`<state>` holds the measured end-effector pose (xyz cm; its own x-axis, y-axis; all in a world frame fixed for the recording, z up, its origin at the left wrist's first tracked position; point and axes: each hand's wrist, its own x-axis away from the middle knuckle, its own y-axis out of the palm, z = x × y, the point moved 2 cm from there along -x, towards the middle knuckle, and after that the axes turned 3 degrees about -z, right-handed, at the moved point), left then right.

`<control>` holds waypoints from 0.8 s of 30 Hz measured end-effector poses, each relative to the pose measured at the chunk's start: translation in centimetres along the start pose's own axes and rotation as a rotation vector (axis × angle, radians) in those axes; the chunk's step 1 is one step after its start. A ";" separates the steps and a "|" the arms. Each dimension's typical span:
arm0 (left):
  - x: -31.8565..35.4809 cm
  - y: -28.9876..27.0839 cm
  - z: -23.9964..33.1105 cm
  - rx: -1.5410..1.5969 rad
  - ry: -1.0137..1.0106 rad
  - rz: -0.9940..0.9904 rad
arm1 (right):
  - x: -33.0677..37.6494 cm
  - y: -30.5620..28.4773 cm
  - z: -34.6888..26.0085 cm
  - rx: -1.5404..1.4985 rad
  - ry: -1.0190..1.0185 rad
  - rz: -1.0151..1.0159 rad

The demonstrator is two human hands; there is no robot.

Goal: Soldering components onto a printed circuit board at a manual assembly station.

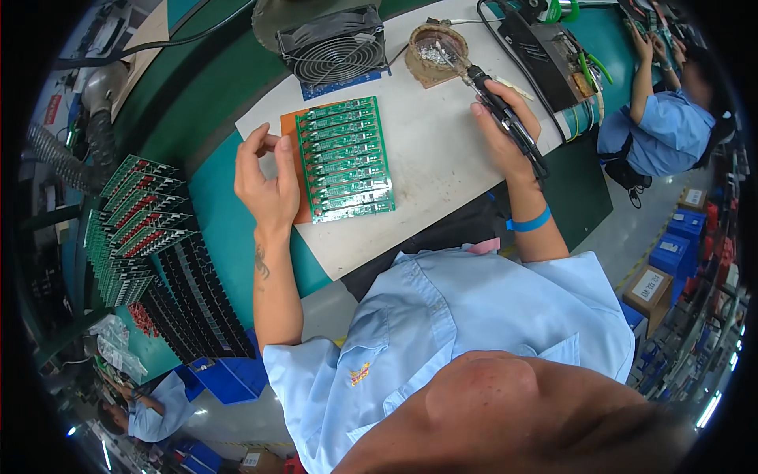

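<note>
My right hand grips a black-handled soldering iron. Its tip points down into a round brown bowl that has silvery metal bits inside. Left of it, on the white work sheet, lies a green circuit board panel made of several narrow strips. An orange-brown flat piece sticks out from under the panel's left side. Just beside that edge is my left hand, its fingers loosely bent and thumb apart, with nothing visible in it.
A black fan stands behind the panel. At the back right is a black box-shaped device with a cable, near green-handled pliers. Racked circuit boards stand at the left. Co-workers sit at the right and lower left.
</note>
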<state>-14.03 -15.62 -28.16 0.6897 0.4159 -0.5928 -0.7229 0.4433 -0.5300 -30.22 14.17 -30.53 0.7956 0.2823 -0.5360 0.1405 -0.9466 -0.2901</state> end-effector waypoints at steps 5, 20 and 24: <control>0.4 -0.1 -1.0 -0.050 -0.035 -0.011 | -0.4 0.6 -0.3 -0.095 0.112 0.012; 0.7 0.7 -0.6 -0.010 -0.041 -0.102 | -1.2 1.1 0.2 -0.203 0.186 -0.061; 0.7 0.7 -0.5 -0.017 -0.034 -0.101 | -1.2 1.1 0.1 -0.214 0.186 -0.050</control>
<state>-14.09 -15.46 -29.25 0.7601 0.3964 -0.5149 -0.6498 0.4707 -0.5968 -31.04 12.78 -30.29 0.8761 0.3146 -0.3653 0.2874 -0.9492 -0.1283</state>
